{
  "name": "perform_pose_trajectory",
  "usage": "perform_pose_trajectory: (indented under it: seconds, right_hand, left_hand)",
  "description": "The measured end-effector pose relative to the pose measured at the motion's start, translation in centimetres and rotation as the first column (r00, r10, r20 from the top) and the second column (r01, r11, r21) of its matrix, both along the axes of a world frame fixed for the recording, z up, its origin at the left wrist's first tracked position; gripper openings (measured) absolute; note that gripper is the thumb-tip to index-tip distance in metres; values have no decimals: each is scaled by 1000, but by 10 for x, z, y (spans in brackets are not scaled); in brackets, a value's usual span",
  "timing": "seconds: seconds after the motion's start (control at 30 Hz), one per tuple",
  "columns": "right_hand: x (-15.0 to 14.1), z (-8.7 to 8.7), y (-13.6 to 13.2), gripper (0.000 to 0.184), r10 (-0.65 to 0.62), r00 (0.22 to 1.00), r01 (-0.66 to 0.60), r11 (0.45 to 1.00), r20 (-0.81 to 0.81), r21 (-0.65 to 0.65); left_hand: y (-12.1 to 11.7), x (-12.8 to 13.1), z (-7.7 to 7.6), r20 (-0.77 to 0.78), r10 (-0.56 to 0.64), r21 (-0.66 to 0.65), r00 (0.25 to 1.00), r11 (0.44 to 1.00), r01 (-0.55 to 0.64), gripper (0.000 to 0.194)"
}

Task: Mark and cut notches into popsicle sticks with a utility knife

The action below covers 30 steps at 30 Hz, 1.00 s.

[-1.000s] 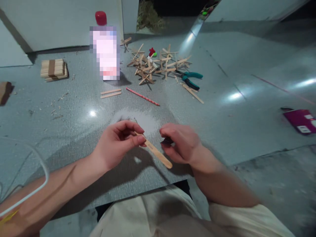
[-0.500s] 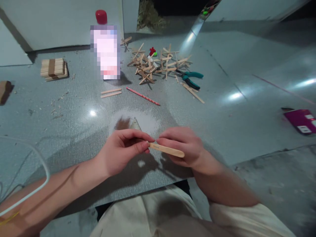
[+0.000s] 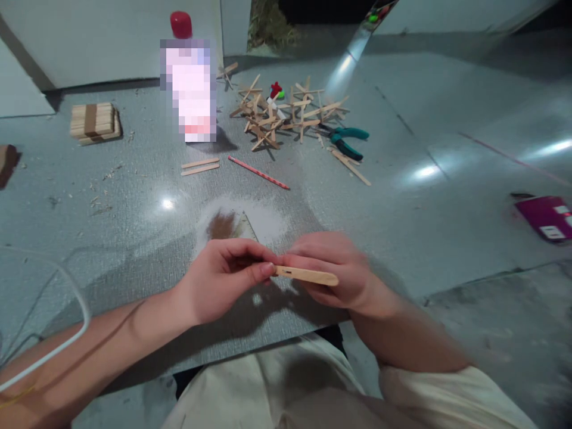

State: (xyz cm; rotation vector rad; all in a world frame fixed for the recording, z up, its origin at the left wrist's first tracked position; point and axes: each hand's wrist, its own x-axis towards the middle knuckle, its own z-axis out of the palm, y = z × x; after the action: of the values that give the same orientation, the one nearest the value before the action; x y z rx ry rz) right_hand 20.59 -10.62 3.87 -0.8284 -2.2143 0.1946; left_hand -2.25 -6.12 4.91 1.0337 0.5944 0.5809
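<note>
Wooden, round-ended stick [image 3: 313, 276] sits pinched in the left hand's [image 3: 232, 274] fingers [image 3: 267, 269].

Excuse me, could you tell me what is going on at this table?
A person's left hand pinches a flat wooden stick over the table, with the right hand close against it; what the right hand holds is hidden. Beyond the hands lie a red pencil, a pile of crossed sticks and teal-handled pliers.

Loose cream top [image 3: 250, 387], softly creased; wide matching right sleeve [image 3: 438, 390] near elbow; left hand [image 3: 223, 277], right hand [image 3: 335, 268] bare.
</note>
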Motion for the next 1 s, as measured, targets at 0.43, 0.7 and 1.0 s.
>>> perform_pose_trajectory:
  seconds: [0.43,0.7,1.0]
  right_hand:
    - [-1,2,-1,24,20,1000,-20,1000,-21,-21]
    - [-5,4,1,34,56,997,-59,994,-45,-88]
    - [-3,0,-2,30,139,989,-143,984,-47,-103]
  left_hand:
    - [-1,1,1,31,-28,-4,999,1000,28,8]
    - [2,0,5,-61,-20,89,998,996,25,3]
    - [5,-3,9,-167,-33,310,985,947,84,9]
